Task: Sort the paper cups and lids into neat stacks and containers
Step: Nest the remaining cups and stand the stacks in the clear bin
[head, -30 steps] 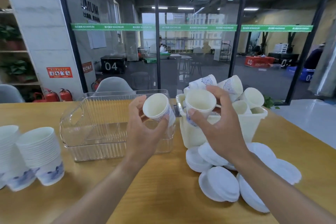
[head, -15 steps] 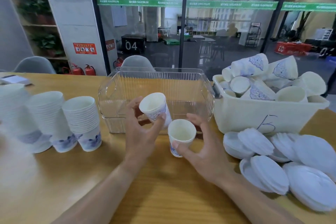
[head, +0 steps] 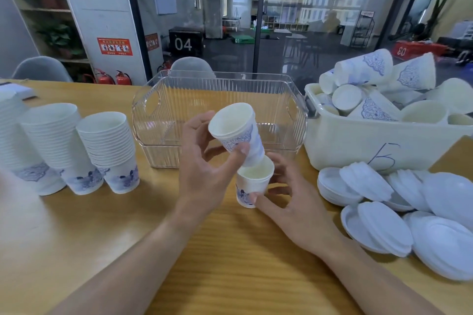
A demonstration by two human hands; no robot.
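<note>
My left hand (head: 204, 169) grips a white paper cup with blue print (head: 236, 133), tilted, its base touching the rim of a second cup (head: 252, 181). That second cup stands upright on the wooden table (head: 230, 250), and my right hand (head: 289, 202) holds it between thumb and fingers. Three tall stacks of nested cups (head: 107, 151) stand at the left. A cream bin (head: 358, 146) at the right is heaped with loose cups. White lids (head: 384, 222) lie in a loose pile in front of the bin.
A clear ribbed plastic container (head: 220, 89) stands behind my hands, between the stacks and the bin. Grey chairs (head: 41, 69) and a glass wall stand beyond the table's far edge. A small white object (head: 15, 89) lies at the far left.
My right hand brought its cup down from the bin to the table. My left hand moved its cup over and lowered the base onto that cup's rim. The view tilted downward.
</note>
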